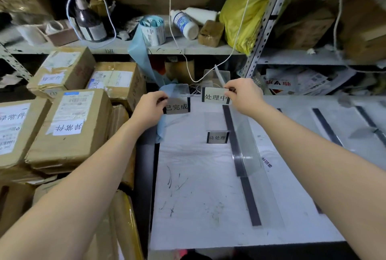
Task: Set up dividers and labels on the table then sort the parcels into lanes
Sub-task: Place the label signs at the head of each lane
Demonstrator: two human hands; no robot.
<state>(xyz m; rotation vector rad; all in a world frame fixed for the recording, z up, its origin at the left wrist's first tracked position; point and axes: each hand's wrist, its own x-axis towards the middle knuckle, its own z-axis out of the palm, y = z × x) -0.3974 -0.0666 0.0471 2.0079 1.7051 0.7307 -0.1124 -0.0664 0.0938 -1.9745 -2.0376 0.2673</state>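
My left hand (149, 110) pinches a clear label stand reading 已完成 (178, 106) above the table's far left corner. My right hand (245, 94) pinches a second label stand reading 处理中 (215, 97) by its top right corner, just right of the first. A third label stand, 待处理 (217, 137), stands on the white table (198, 197) below them. A clear divider with a dark base strip (240, 151) runs down the table beside it. More dividers (325, 127) lie further right. Taped cardboard parcels (66, 126) are stacked to the left of the table.
A metal shelf (125, 47) behind the table holds a brown bottle (88, 19), white bottles (184, 22), a label roll (152, 30) and a yellow bag (242, 13). White cords (173, 30) hang down in front. A blue liner strip (144, 61) trails toward my left hand.
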